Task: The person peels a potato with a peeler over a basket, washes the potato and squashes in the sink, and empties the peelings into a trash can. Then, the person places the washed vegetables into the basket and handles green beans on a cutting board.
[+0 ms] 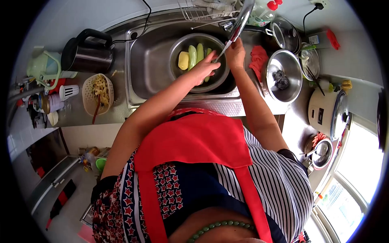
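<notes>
Water runs from the faucet [241, 22] into a round metal basin [175, 60] in the sink. My left hand [204, 69] is in the basin beside the stream, its fingers wrapped round a green cucumber-like vegetable [209, 51] that shows above and below them. Left of it lie two pale green, long vegetables [192, 56] and a peeled yellow piece [183, 60]. Just past the basin's right rim is my right hand [235, 54], close to the faucet. Its fingertips are partly hidden by the spout, and I cannot make out whether they hold anything.
A kettle [91, 52] and a basket of peelings [87, 95] stand left of the sink. To the right are a red cloth [258, 60], a metal bowl with a dark scrubber [281, 79], a lidded pot [283, 34] and a rice cooker [322, 109].
</notes>
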Demonstrator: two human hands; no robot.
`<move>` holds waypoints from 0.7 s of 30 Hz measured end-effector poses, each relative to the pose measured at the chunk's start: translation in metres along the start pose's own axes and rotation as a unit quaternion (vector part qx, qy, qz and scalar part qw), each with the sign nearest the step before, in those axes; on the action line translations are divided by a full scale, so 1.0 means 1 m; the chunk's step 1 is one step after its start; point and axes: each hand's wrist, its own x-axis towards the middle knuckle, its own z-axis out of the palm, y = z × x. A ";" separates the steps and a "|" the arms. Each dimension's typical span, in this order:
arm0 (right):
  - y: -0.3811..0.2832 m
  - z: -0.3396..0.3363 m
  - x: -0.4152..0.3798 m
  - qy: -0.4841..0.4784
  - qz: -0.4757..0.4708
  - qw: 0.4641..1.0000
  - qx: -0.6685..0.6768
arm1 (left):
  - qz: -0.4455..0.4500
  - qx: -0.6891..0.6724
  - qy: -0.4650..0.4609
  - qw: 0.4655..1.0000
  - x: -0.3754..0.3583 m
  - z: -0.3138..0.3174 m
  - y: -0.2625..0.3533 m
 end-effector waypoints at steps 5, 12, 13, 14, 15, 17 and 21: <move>0.008 0.011 0.029 0.007 -0.115 0.990 -0.085 | 0.039 0.020 -0.019 0.999 0.011 0.006 0.027; 0.020 0.015 0.047 -0.004 -0.134 0.986 -0.103 | 0.071 0.058 0.049 0.995 0.018 -0.016 0.041; 0.019 0.014 0.048 -0.017 -0.135 0.977 -0.164 | 0.082 0.056 0.057 0.993 0.016 -0.021 0.038; 0.012 0.010 0.045 -0.047 -0.093 0.990 -0.098 | 0.087 0.072 0.032 0.993 -0.008 -0.018 0.052; 0.049 0.024 0.062 -0.047 -0.108 0.988 -0.100 | 0.092 0.115 0.080 0.986 0.006 -0.027 0.034; 0.051 0.026 0.070 -0.090 -0.043 0.993 -0.063 | 0.066 0.179 0.109 0.976 0.010 -0.038 0.014; 0.070 0.033 0.083 -0.094 -0.120 0.985 -0.075 | 0.120 0.296 0.160 0.934 -0.032 -0.050 -0.009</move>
